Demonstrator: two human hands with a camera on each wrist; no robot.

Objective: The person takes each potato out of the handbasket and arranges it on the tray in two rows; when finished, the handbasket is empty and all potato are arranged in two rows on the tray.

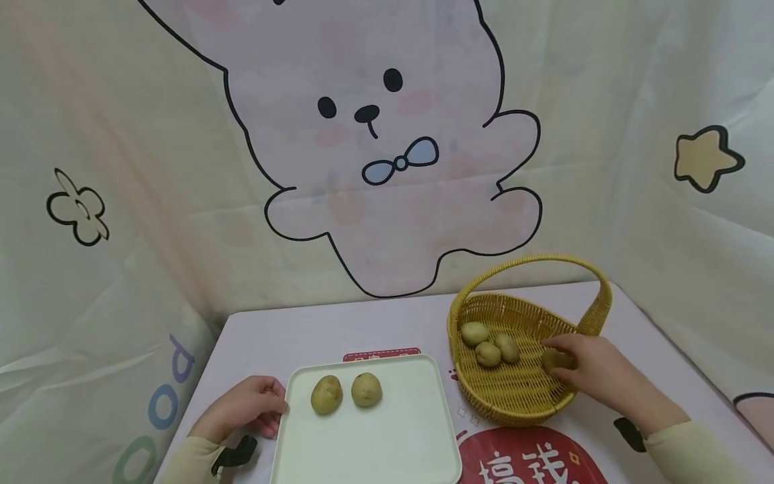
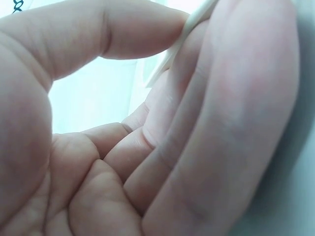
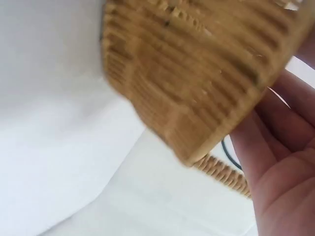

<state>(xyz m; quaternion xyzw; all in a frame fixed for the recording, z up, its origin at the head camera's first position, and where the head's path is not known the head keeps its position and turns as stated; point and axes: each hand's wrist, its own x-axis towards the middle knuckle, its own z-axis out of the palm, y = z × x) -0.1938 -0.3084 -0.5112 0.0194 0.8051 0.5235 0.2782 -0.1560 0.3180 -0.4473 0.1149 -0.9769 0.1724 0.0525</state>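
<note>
Head view: right hand [image 1: 595,370] is pinching a potato [image 1: 552,361] inside the wicker basket [image 1: 520,391]; three other potatoes [image 1: 506,348] are lying there, two more potatoes [image 1: 326,394] are sitting on the white tray [image 1: 369,444]. Left wrist view is better showing left hand [image 1: 244,407] pinching the tray's edge. Right wrist view is showing basket weave, hiding that potato.

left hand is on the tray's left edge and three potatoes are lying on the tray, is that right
The count is wrong: two potatoes, not three, lie on the tray, as the head view shows. The left hand is indeed on the tray's left edge.
</note>
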